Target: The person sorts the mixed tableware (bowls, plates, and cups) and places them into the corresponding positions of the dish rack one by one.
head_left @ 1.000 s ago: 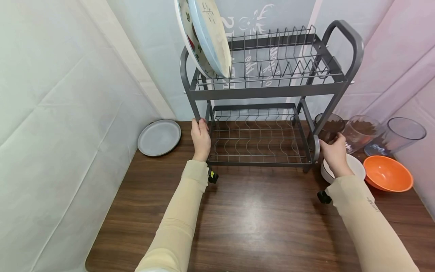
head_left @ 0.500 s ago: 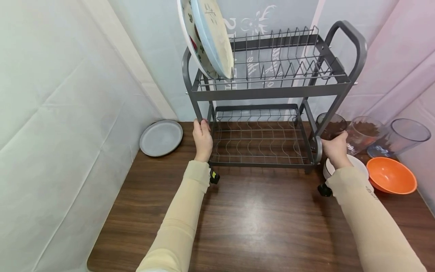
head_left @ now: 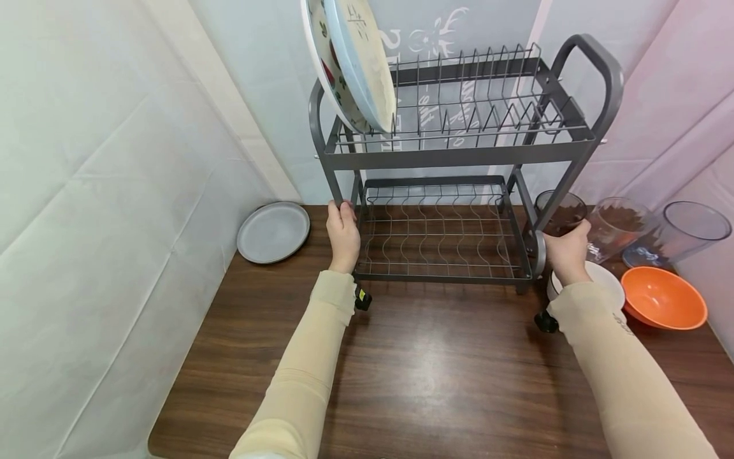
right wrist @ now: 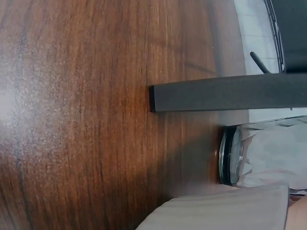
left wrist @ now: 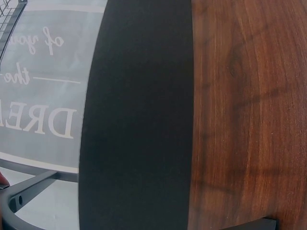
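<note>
A dark grey two-tier dish rack (head_left: 459,155) stands on the wooden table. My left hand (head_left: 344,237) grips its left upright, thumb toward me. On the opposite side my right hand (head_left: 568,252) holds the rack's lower side frame; its fingertips are partly hidden behind it. In the upper tier's left end a fruit-patterned plate (head_left: 331,70) and a blue-rimmed dish (head_left: 364,57) lean on edge. The left wrist view is filled by a dark rack bar (left wrist: 136,115). In the right wrist view a rack leg (right wrist: 216,95) shows, its foot over the wood.
Right of the rack stand a dark glass (head_left: 564,207), a clear glass (head_left: 622,220), a bluish glass (head_left: 696,223), a white bowl (head_left: 608,284) and an orange bowl (head_left: 665,298). A grey plate (head_left: 274,232) lies left, near the white wall covering (head_left: 132,191).
The whole head view has shifted slightly, so things appear a little farther right. My right hand's fingers reach slightly farther past the rack's side. Both hands stay on the rack.
</note>
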Tool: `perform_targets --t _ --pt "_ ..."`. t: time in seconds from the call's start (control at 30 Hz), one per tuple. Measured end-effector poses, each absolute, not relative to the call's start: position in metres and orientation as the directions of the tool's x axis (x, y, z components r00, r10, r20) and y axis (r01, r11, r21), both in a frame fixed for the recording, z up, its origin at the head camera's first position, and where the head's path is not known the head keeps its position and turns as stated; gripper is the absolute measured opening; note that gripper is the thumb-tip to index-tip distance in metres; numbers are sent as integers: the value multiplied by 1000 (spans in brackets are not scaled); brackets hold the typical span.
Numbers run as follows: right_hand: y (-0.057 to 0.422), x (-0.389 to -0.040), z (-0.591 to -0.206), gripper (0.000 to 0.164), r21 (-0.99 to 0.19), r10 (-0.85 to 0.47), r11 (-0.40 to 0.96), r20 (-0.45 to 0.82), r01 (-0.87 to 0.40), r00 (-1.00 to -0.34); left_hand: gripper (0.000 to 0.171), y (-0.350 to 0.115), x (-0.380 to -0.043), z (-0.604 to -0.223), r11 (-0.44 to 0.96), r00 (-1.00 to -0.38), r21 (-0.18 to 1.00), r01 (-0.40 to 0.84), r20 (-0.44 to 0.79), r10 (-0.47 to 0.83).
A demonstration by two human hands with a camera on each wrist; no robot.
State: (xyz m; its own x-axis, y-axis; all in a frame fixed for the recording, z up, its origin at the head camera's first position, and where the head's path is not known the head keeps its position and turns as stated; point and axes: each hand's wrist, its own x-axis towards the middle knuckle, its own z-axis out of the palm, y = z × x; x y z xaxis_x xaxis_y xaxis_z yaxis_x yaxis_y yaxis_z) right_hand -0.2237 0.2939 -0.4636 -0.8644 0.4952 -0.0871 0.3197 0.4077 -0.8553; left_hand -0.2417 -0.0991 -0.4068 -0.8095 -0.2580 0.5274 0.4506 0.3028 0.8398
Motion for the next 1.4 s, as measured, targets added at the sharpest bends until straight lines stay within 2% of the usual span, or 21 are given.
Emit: perform_targets --t 0.23,0.47,0.8,0.97,1.13,1.23,1.4 --pt "292 -222 -463 84 -870 523 392 -56 298 -850 27 -103 -256 -423 300 -811 844 446 522 -263" --pt "289 -222 -451 74 -884 558 400 24 244 -829 33 -104 -257 -426 317 -800 835 450 534 -272" --pt "290 -216 -422 78 -904 593 333 -20 267 -805 30 -103 -257 -425 311 -814 847 431 514 -270" --pt "291 -208 -411 80 -929 636 297 20 220 -771 28 -103 -254 -420 305 -823 854 422 502 -265" --pt "294 -194 -401 77 -961 686 247 86 121 -722 30 -98 -240 -404 307 -821 849 429 509 -260" --pt "295 -179 -392 75 -983 698 180 100 39 -709 29 -95 -235 -399 312 -817 846 433 515 -260" --pt "291 -150 -376 78 -996 707 38 81 -76 -703 24 -99 -244 -412 347 -803 830 436 533 -266"
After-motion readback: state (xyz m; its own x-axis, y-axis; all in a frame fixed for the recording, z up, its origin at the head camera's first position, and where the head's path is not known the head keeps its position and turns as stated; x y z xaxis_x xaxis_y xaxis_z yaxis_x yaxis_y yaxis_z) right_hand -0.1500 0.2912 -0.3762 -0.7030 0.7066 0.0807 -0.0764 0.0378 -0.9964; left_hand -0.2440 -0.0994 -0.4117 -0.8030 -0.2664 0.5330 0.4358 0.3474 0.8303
